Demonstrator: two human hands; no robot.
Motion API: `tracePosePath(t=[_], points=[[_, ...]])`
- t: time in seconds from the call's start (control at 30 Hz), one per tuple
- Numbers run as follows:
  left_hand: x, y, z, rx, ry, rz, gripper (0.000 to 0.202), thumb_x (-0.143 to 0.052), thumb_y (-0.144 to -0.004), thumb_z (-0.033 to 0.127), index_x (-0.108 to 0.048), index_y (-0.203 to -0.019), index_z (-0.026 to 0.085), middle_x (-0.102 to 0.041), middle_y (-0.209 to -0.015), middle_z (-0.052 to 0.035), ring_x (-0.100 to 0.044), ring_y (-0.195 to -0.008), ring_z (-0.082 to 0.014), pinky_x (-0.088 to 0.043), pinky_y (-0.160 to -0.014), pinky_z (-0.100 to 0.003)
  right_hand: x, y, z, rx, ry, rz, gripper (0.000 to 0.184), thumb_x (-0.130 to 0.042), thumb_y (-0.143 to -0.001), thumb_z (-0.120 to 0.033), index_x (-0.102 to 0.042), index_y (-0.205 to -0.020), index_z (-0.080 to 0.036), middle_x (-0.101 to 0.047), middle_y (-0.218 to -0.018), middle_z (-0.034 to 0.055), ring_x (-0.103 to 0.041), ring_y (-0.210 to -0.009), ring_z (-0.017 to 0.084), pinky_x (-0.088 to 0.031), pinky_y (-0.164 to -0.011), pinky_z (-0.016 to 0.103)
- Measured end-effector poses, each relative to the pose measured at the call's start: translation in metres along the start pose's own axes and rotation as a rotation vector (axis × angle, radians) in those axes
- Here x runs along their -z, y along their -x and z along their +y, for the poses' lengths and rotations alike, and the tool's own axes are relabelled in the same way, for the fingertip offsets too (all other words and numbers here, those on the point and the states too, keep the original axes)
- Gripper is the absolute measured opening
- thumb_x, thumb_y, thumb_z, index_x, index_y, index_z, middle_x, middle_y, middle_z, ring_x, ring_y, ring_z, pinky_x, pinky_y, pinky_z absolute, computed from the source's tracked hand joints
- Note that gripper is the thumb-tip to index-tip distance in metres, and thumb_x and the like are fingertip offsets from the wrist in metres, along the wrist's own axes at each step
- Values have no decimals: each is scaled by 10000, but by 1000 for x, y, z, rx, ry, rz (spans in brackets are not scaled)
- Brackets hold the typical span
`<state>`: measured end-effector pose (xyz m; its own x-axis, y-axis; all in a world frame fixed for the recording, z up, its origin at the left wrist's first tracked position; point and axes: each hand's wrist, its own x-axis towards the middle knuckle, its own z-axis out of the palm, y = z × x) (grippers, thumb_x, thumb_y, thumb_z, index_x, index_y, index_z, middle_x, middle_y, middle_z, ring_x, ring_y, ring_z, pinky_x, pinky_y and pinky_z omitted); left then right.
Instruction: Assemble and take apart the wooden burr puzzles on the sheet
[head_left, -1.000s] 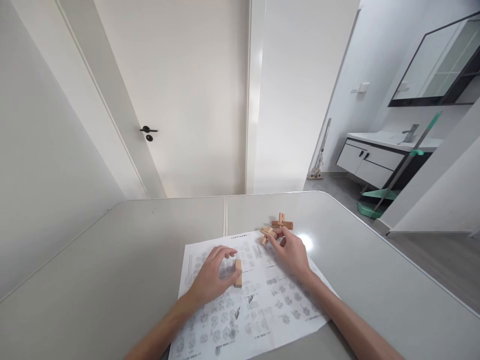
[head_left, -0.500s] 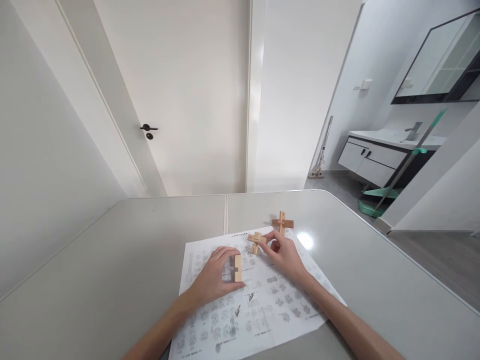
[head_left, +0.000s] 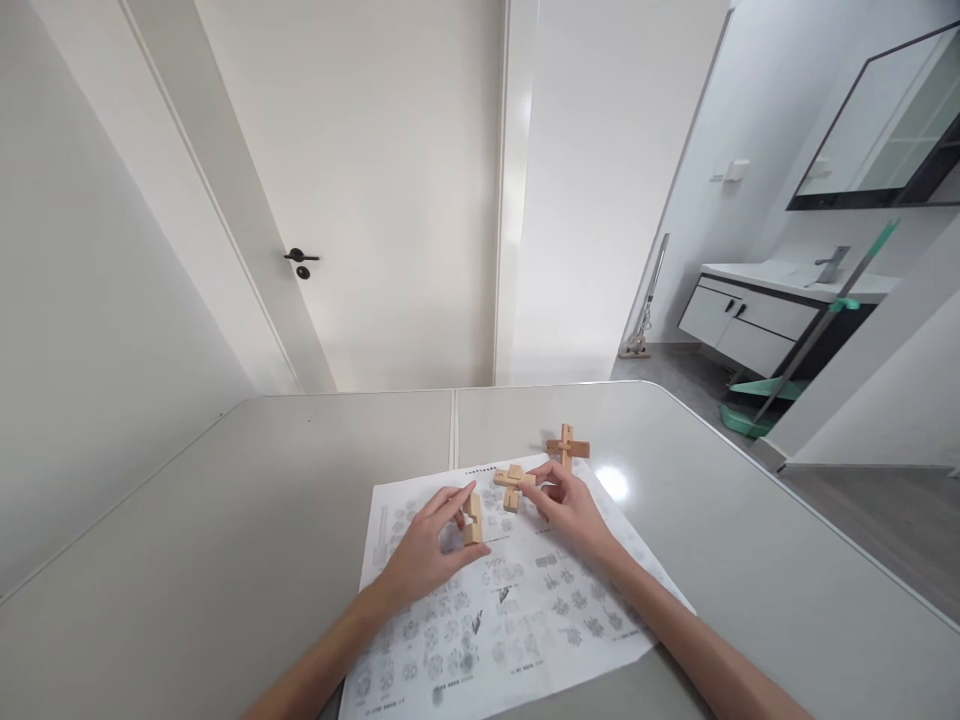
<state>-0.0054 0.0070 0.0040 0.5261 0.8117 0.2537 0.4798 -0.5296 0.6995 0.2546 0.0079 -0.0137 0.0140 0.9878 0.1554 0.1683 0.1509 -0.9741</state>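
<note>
Notched block (head_left: 476,514) has turned, left hand (head_left: 426,545) pinching its ends (likely keeping its middle clear), right hand (head_left: 574,512) gripping joined blocks (head_left: 514,474).

Pale door (head_left: 397,200) with black handle (head_left: 298,256); at right, mirror (head_left: 862,140), white vanity (head_left: 761,341) and green dustpan (head_left: 741,421).

Room left of paper (head_left: 517,590), cross (head_left: 567,446) beyond hands (head_left: 570,510)
</note>
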Motion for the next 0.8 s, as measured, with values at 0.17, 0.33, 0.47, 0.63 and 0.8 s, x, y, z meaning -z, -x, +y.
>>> tracePosePath(t=[0.17, 0.33, 0.47, 0.63, 0.8], points=[[1, 1, -1, -14, -30, 1, 687, -704, -899, 496, -437, -1520, 377, -608, -1175, -40, -591, -854, -172, -548, -909, -382, -1, 1, -4, -4, -135, -89, 447, -696, -845, -641, -558, -900, -219, -559, -660, -33, -449, -502, 120, -349, -490, 248], [2, 1, 4, 17, -47, 40, 687, -752, -852, 500, -493, -1471, 352, -619, -1110, -29, -593, -826, -170, -531, -896, -374, -3, 3, -7, 1, -148, -136, 475, -687, -838, -670, -561, -901, -216, -625, -753, 4, -476, -522, 120, -385, -506, 258], [4, 0, 6, 92, -47, 128, 675, -846, -742, 511, -564, -1313, 287, -609, -869, 16, -628, -826, -202, -512, -907, -403, -4, 2, -6, -17, -112, -137, 497, -676, -827, -699, -561, -896, -221, -550, -662, -30, -468, -519, 131, -392, -512, 266], [4, -2, 4, 102, -16, 178, 627, -866, -725, 464, -570, -1245, 278, -647, -886, 12, -652, -850, -212, -510, -898, -394, -4, 3, -4, -38, -108, -201, 497, -678, -842, -674, -629, -1032, -218, -503, -586, -59, -463, -518, 137, -384, -531, 269], [1, 0, 4, 79, 2, 118, 617, -846, -759, 429, -554, -1286, 294, -673, -1019, -8, -653, -889, -208, -517, -908, -396, -13, 9, -4, -47, -258, -365, 465, -689, -882, -584, -687, -1150, -204, -578, -639, -35, -494, -558, 126, -431, -582, 274]])
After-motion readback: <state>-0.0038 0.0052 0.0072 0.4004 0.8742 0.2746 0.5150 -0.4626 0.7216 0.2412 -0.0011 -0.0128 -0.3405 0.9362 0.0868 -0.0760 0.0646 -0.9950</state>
